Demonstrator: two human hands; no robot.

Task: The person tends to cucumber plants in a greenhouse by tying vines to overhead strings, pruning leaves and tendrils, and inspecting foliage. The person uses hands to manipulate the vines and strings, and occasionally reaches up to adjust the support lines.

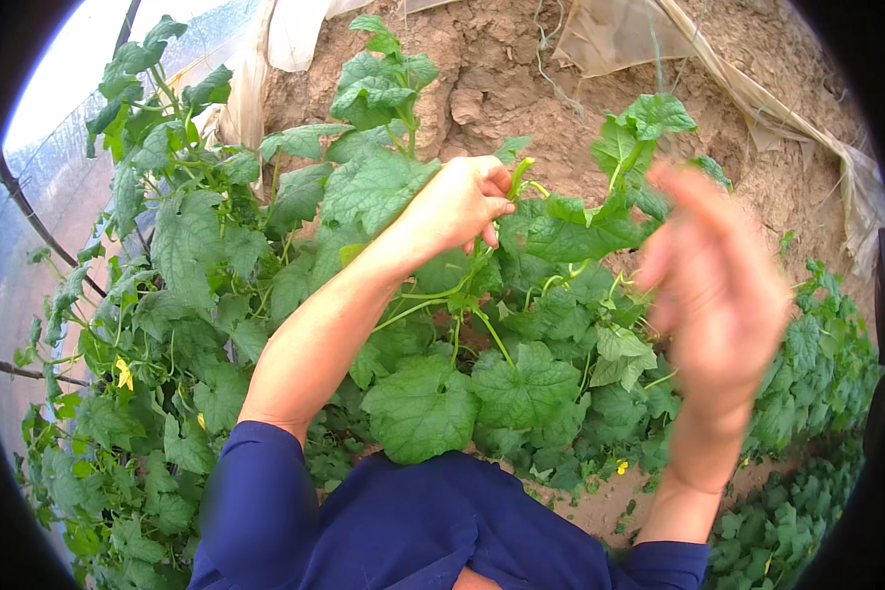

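Observation:
My left hand [479, 195] pinches a cucumber vine between thumb and fingertips. A thick bright-green piece of its stem [520, 177] sticks up just past the fingertips. Below the hand, long leaf stalks spread to broad lobed leaves [424, 405] in front of my body. To the right, my right hand [715, 287] is raised and blurred by motion. Whether it holds anything is not clear. Close to its fingers stands a leafy shoot [627, 155] with upright young leaves.
Tall cucumber vines [184, 258] crowd the left, some bearing yellow flowers [124, 374]. Behind rises a rough earthen wall [487, 81] with torn plastic sheeting [774, 110] and loose strings. Clear film over dark poles [37, 214] slopes along the left. More low plants [774, 523] grow at the lower right.

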